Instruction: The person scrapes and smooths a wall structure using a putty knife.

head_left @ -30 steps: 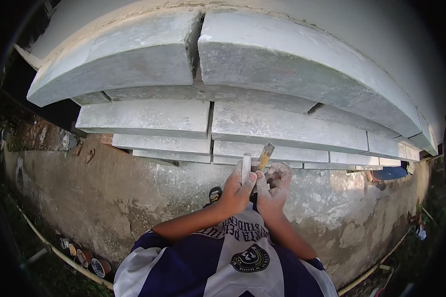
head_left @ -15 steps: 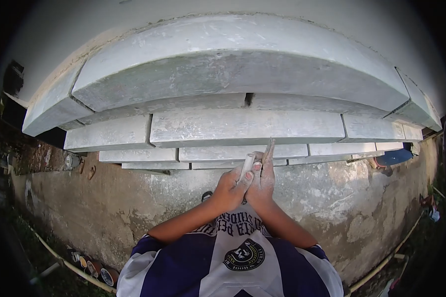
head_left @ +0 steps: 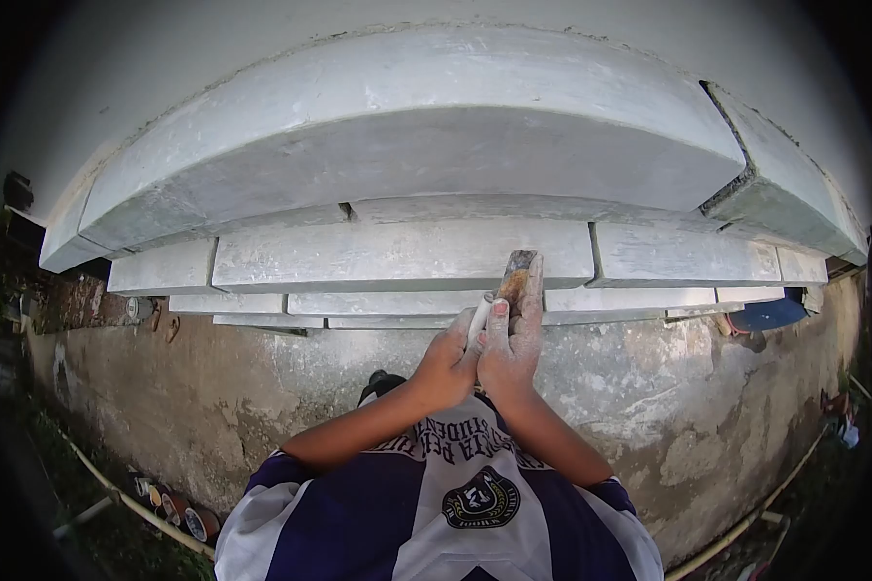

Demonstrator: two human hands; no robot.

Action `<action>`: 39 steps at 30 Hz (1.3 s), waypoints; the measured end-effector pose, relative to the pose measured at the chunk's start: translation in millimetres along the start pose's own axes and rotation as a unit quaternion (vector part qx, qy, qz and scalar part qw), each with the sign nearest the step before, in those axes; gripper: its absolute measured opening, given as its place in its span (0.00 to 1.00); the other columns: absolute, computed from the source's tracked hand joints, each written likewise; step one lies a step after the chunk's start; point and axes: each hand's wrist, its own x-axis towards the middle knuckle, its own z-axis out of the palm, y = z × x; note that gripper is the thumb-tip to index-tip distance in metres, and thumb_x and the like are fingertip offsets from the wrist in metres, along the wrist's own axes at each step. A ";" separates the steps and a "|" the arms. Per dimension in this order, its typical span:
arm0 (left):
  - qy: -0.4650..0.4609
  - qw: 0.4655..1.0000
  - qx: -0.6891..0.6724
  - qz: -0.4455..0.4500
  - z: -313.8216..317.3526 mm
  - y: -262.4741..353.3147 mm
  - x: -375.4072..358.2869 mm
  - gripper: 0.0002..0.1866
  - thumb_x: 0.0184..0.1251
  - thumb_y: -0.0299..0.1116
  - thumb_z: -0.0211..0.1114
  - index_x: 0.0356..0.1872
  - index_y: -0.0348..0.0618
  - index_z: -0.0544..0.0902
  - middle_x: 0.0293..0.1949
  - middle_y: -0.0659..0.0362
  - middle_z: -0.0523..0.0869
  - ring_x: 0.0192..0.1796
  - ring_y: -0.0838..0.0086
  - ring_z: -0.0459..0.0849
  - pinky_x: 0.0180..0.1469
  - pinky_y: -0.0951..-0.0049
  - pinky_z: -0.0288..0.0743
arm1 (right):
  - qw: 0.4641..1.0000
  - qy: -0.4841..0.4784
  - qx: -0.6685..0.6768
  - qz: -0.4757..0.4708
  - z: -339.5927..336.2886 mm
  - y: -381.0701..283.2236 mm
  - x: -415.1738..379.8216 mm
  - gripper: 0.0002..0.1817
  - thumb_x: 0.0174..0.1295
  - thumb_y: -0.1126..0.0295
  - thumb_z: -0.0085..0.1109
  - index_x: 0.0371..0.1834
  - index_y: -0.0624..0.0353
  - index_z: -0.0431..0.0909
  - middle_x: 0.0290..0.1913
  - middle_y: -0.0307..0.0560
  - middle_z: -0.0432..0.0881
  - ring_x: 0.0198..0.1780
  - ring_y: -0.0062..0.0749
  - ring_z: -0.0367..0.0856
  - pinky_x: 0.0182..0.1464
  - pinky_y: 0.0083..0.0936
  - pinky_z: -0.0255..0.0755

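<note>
Near the centre, my left hand (head_left: pixel 444 366) is closed around a short whitish tube-like piece (head_left: pixel 481 315), whose end sticks up beside my right thumb. Pressed close to it on the right, my dusty right hand (head_left: pixel 511 351) grips a flat dark blade (head_left: pixel 517 273) with a brownish patch, lying along its outstretched fingers. White powder coats the right fingers. Both hands are in front of the stacked, grey-white stepped ledges (head_left: pixel 402 254), above the printed shirt. Where the two hands meet, the lower part of the tube is hidden.
Big smooth grey blocks (head_left: pixel 407 145) project overhead, with dark gaps between them. Below is a stained concrete floor (head_left: pixel 639 387). Several small pots (head_left: pixel 202 524) and a bamboo pole (head_left: pixel 136 504) are at the lower left; a blue object (head_left: pixel 767 314) is at the right.
The view has shifted to the right along the ledges. My right hand has turned, so the blade's flat face now shows instead of its thin edge. The left hand keeps its hold.
</note>
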 end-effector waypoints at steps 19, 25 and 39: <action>-0.135 0.918 0.371 0.036 -50.7 39.1 24.6 0.24 0.70 0.42 0.60 0.62 0.39 0.75 0.33 0.39 0.87 0.39 0.41 0.87 0.44 0.47 0.81 | 0.976 0.069 0.130 0.159 11.3 0.3 4.1 0.33 0.79 0.74 0.43 0.83 0.62 0.43 0.70 0.55 0.67 0.57 0.25 0.73 0.57 0.20 0.71; -0.235 0.824 0.505 0.107 -82.3 100.8 44.0 0.20 0.70 0.43 0.62 0.55 0.40 0.78 0.28 0.43 0.86 0.33 0.45 0.87 0.39 0.50 0.79 | 0.962 0.155 0.117 0.190 10.2 -18.6 9.4 0.34 0.79 0.72 0.48 0.84 0.57 0.46 0.42 0.39 0.73 0.38 0.15 0.73 0.38 0.15 0.71; -0.247 0.734 0.556 0.302 -110.0 152.7 58.7 0.21 0.56 0.41 0.73 0.48 0.41 0.84 0.32 0.53 0.84 0.35 0.58 0.86 0.36 0.61 0.79 | 0.934 0.280 0.145 0.168 -0.4 -35.6 41.2 0.33 0.78 0.71 0.48 0.83 0.48 0.48 0.38 0.42 0.75 0.23 0.17 0.72 0.20 0.20 0.72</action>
